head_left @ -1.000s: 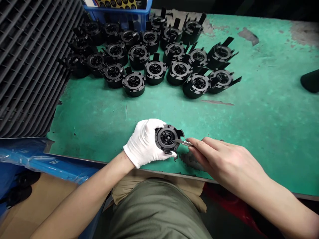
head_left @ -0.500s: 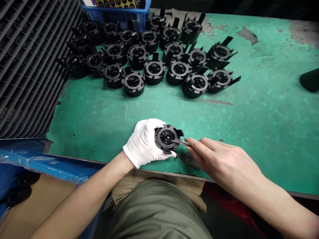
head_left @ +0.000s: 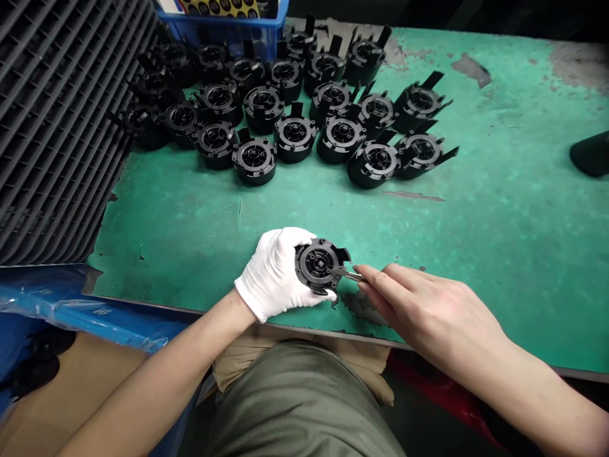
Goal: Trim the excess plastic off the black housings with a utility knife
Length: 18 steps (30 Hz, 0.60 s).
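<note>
My left hand, in a white glove, wraps round the left side of a round black plastic part near the table's front edge. The part's ringed face is turned up towards the camera. From the right, my bare right hand pinches a slim metal tool between thumb and fingers. The tool's tip lies over the inside of the part's ring, right of its centre; whether it touches is too small to tell.
Several similar black parts stand on the green table, before a blue bin. Stacked dark grids rise at the left. A dark object is at the right edge. Below left is a plastic-lined box.
</note>
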{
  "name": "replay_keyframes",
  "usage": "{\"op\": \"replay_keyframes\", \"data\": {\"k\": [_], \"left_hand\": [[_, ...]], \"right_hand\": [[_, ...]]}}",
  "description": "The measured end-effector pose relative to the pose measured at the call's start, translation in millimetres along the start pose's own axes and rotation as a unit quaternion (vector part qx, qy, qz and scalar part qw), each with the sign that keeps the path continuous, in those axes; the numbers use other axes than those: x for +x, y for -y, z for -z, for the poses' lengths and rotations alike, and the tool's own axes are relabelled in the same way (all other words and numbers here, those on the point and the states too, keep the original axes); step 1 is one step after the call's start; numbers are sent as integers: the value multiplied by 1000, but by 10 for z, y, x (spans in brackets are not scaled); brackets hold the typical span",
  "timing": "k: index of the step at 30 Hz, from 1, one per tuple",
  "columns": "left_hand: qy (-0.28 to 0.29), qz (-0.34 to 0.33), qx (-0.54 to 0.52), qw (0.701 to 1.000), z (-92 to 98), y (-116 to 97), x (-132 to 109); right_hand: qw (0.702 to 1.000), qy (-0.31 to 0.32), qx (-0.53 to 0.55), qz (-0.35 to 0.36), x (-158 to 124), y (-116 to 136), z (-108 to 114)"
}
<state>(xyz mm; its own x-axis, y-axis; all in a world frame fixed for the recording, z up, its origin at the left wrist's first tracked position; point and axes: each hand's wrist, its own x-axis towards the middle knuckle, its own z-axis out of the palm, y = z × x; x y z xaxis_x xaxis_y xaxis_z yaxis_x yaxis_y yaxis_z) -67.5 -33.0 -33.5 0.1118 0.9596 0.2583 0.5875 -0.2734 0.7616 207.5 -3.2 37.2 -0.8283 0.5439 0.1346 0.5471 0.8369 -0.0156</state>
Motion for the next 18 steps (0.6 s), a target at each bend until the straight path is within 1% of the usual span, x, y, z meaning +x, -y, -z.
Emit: {"op": "replay_keyframes", "data": {"k": [10,18], "left_hand": [[4,2,-3,1000,0,4,11],[0,0,-11,1000,-11,19,-9]], "right_hand": [[999,-24,20,-5,30,10,-56],[1000,-4,17,-16,-12,-3,-37]]}}
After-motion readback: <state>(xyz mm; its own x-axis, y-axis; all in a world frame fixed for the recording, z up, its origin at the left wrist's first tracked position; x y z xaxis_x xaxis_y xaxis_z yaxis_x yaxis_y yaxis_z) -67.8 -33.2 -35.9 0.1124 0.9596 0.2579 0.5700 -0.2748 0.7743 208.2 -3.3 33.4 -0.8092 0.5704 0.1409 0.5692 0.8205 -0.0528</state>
